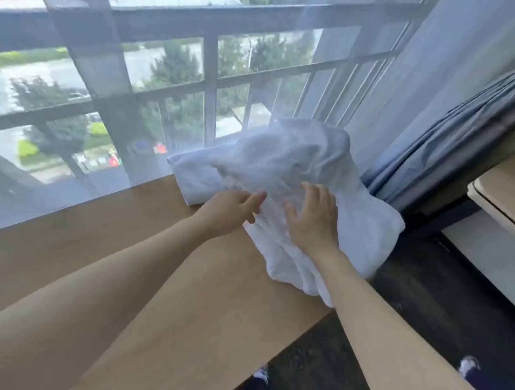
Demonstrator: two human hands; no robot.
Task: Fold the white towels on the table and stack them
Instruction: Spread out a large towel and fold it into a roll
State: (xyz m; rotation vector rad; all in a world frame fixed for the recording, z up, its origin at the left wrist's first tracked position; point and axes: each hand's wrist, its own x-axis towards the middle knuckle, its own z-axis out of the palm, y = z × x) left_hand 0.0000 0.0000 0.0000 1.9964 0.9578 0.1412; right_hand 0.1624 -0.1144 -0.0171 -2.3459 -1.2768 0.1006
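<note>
A heap of white towels [303,179] sits right of the frame's centre, at the far right end of the wooden desk [149,249]. Its loose lower folds hang past the desk's right edge, above the dark floor [422,302]. A flatter, folded-looking white piece [192,178] pokes out on the heap's left side, close to the far edge by the window.

The left hand [229,211] reaches in from the lower left, its grip half closed, with index finger and thumb on a fold of the heap; a true pinch cannot be made out through the blur. The right hand [313,220] lies on the crumpled cloth with fingers spread and nearly straight, a wide-open grip pressing down and holding nothing.

To the left of the heap the desk surface runs broad and bare toward the lower left of the frame. A sheer curtain [78,101] hangs along the desk's far edge, and a blue curtain [456,143] falls at the right, just behind the heap.
</note>
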